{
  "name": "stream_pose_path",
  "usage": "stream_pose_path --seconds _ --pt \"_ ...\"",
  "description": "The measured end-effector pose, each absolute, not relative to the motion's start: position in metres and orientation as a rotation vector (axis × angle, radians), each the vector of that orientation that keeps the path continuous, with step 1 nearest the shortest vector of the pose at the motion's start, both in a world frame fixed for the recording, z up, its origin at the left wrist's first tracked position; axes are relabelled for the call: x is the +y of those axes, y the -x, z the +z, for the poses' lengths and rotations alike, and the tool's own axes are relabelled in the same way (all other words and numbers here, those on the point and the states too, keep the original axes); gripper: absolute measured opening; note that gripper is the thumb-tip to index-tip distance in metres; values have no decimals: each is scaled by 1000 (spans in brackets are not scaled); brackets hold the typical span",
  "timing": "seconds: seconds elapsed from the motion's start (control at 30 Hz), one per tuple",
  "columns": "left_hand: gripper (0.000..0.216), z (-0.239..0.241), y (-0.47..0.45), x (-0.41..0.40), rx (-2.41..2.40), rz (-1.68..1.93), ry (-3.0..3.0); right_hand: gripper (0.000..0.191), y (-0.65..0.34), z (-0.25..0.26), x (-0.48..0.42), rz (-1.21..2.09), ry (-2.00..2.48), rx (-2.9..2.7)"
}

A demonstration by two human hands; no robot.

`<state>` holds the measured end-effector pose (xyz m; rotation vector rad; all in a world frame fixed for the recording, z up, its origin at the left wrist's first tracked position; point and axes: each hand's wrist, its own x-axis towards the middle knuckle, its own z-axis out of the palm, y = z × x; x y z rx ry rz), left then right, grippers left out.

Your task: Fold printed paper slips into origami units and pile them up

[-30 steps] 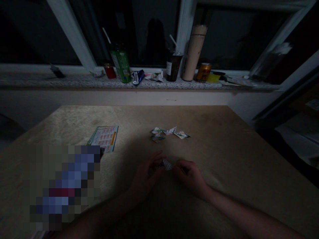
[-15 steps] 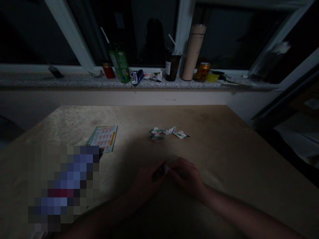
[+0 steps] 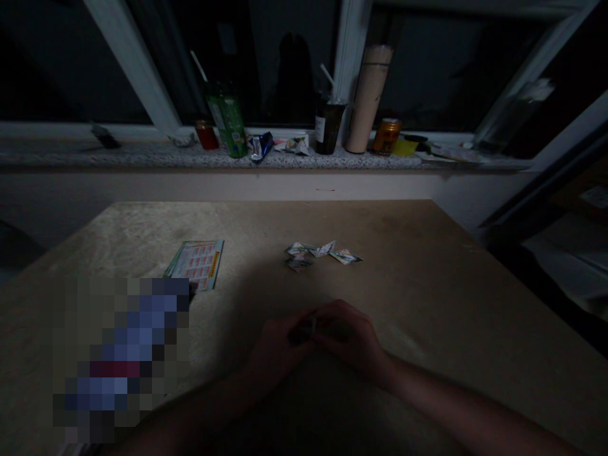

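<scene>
Near the front of the table, my left hand [image 3: 280, 339] and my right hand [image 3: 349, 332] meet, fingertips together. Between them is a small whitish piece of folded paper [image 3: 312, 325], mostly hidden by the fingers and dim in shadow. Both hands pinch it. Beyond the hands lie several small folded paper pieces [image 3: 325, 249] with coloured print, grouped on the tabletop. To the left rests a stack of printed cards [image 3: 197, 263] with red blocks of print and a yellow strip.
A pixelated blue patch [image 3: 142, 335] covers something at the left of the brown table [image 3: 427, 272]. On the granite sill [image 3: 280, 159] behind stand a green bottle [image 3: 230, 123], a dark cup with straw [image 3: 327, 126], a pale flask [image 3: 369, 101] and a gold can [image 3: 386, 137].
My right fingers have shifted left and over the paper, closer to my left hand, so less of it shows. The cards and folded pieces have stayed put.
</scene>
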<state>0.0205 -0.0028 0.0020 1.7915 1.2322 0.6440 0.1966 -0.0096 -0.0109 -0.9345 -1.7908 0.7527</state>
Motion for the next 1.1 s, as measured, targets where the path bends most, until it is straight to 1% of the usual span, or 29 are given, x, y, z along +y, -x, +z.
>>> stream_pose_path --seconds 0.2,0.53,0.7,0.87,1.0,1.1 --pt "37 3 -19 0 1186 635 -1721 20 -197 -8 -6 843 948 -1737" --pt "38 2 -19 3 1076 673 -1569 18 -199 -8 -2 888 967 -1698" --pt "38 2 -20 4 1016 697 -1519 25 -200 -8 -4 817 937 -1758" --pt "36 1 -21 4 1011 723 -1486 33 -203 -7 -4 657 864 -1866" --pt "26 3 -20 6 1030 635 -1566 34 -205 -6 -3 583 815 -1929" --pt "28 4 -19 7 1068 573 -1665 35 -206 -8 -3 581 835 -1942"
